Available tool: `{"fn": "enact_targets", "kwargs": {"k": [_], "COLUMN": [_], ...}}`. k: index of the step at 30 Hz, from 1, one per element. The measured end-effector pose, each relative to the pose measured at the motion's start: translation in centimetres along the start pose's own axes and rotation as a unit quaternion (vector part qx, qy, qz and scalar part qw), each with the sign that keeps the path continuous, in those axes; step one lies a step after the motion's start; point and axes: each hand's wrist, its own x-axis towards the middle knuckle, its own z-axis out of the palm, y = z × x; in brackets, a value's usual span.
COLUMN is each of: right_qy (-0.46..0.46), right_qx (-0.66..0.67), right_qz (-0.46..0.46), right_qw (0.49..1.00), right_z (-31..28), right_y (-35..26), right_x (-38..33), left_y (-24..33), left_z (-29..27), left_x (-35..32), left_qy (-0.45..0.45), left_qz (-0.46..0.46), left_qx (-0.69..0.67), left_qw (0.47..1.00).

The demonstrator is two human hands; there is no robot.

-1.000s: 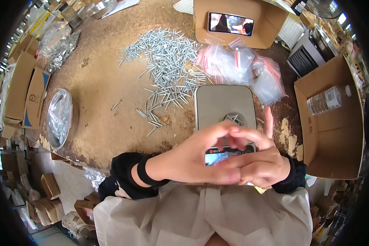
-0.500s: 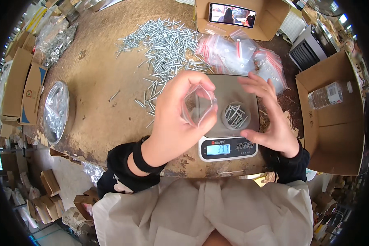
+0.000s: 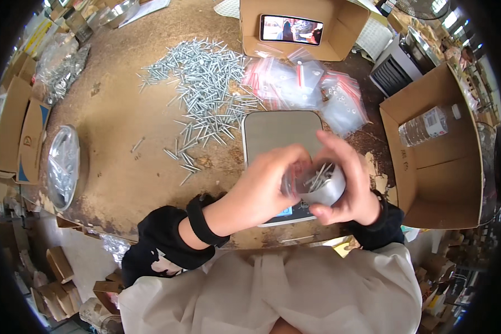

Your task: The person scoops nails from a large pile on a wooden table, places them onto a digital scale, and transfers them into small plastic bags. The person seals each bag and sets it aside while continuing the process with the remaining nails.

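Head view shows both hands raised above the grey scale [image 3: 281,131]. Right hand [image 3: 348,186] is closed around a small metal cup [image 3: 324,186] with screws inside; the cup is tilted toward 9 o'clock. Left hand [image 3: 261,189] pinches a clear small bag [image 3: 291,181] at the cup's mouth, fingers together on it. At 11 o'clock from the hands lies a pile of loose screws [image 3: 206,89] on the brown table [image 3: 111,133]. More empty bags [image 3: 317,89] lie at 12 o'clock.
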Motion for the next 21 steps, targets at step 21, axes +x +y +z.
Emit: {"fn": "enact_targets", "kwargs": {"k": [21], "right_qy": [0.066], "right_qx": [0.315], "right_qz": [0.303], "right_qw": [0.897], "right_z": [-0.5], "right_y": [-1.1], "right_x": [-0.1], "left_y": [-1.3], "left_z": [-0.6], "left_x": [-0.1], "left_qy": [-0.166], "left_qz": [-0.066], "left_qx": [-0.210], "left_qw": [0.961]}}
